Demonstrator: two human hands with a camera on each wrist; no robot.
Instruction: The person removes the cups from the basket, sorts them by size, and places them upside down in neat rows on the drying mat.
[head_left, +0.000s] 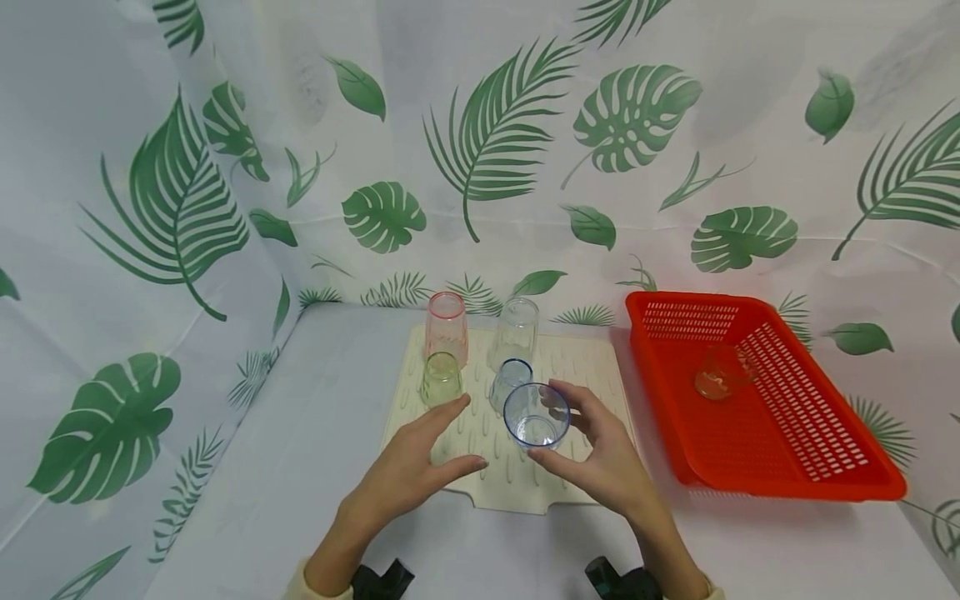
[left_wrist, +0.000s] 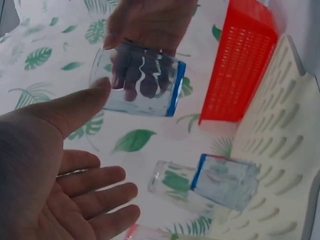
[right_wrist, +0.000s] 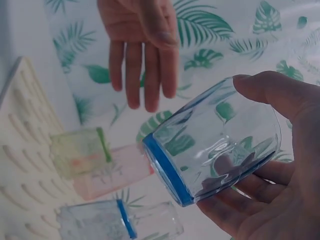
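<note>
My right hand (head_left: 606, 450) grips a clear drinking glass (head_left: 536, 421) with a blue rim, thumb on one side and fingers on the other. In the right wrist view this glass (right_wrist: 215, 145) is tilted, its blue rim away from the palm. Opposite it, my left hand (head_left: 411, 457) has its fingers spread and holds nothing; its thumb overlaps the glass base in the left wrist view. Just beyond, on a cream ridged drying board (head_left: 577, 367), stand a green glass (head_left: 441, 382), a pink glass (head_left: 447, 329), a clear glass (head_left: 517, 325) and a smaller blue-rimmed glass (head_left: 512, 382).
A red perforated plastic basket (head_left: 780, 487) stands right of the board, with a clear glass (head_left: 718, 379) lying inside. Leaf-printed sheeting (head_left: 495, 125) hangs behind and at the left of the pale table (head_left: 300, 467).
</note>
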